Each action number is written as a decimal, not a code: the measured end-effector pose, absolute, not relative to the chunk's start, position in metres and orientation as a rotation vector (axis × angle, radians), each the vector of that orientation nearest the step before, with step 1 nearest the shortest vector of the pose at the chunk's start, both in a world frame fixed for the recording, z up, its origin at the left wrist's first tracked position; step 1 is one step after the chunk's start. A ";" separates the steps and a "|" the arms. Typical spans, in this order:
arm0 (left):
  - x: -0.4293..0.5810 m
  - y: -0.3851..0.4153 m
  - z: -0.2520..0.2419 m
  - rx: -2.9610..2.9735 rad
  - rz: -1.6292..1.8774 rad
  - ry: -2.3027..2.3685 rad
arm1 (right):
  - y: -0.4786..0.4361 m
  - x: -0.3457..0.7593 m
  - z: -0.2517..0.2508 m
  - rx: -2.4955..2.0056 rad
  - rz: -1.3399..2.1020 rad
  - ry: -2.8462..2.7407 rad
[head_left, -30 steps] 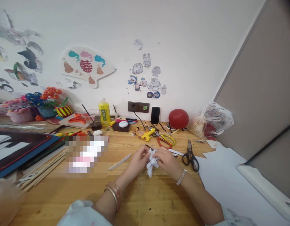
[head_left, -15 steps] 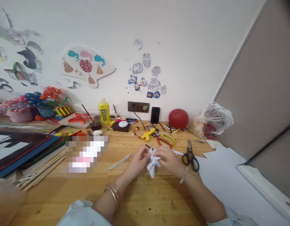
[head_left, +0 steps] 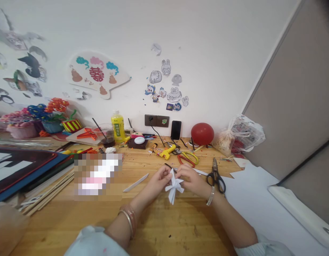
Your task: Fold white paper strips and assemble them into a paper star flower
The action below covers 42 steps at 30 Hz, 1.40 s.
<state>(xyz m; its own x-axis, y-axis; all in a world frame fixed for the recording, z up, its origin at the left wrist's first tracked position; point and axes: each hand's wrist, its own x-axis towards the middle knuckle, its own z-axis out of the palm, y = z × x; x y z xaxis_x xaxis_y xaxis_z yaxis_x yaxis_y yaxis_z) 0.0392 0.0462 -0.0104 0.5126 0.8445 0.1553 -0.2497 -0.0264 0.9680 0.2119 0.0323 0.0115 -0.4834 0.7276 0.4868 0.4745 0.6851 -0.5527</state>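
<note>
A small white folded paper shape (head_left: 174,186) with several pointed flaps is held just above the wooden table (head_left: 159,227). My left hand (head_left: 159,179) pinches its left side with the fingers closed. My right hand (head_left: 192,179) grips its right side, fingers curled round the top. Both wrists wear bracelets. Black scissors (head_left: 216,174) lie just right of my right hand. A white paper strip (head_left: 136,182) lies on the table left of my left hand.
Yellow-handled scissors (head_left: 189,158), a yellow glue gun (head_left: 167,152), a red balloon (head_left: 202,133), a phone (head_left: 176,130) and a yellow bottle (head_left: 118,126) stand along the wall. White sheets (head_left: 256,199) cover the right side. Card and sticks (head_left: 33,177) are stacked at left.
The paper shape has been turned and spread out, its flaps now fanned and its tip pointing down. My right hand shifted slightly up and to the right.
</note>
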 end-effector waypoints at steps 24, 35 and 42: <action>0.038 0.049 -0.007 1.286 1.060 0.658 | 0.024 0.202 0.017 -0.930 -0.082 -2.247; 0.039 0.051 -0.008 1.242 1.121 0.724 | 0.018 0.201 0.024 -0.938 -0.231 -2.290; 0.041 0.052 -0.010 1.264 1.150 0.743 | 0.017 0.199 0.026 -1.006 -0.196 -2.300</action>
<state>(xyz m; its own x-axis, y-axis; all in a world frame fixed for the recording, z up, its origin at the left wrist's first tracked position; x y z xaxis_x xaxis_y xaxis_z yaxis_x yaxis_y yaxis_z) 0.0411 0.0518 -0.0102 0.3044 0.9394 0.1577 -0.2422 -0.0837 0.9666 0.1993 0.0168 0.0257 -0.5230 0.6154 0.5897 0.7065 0.7001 -0.1040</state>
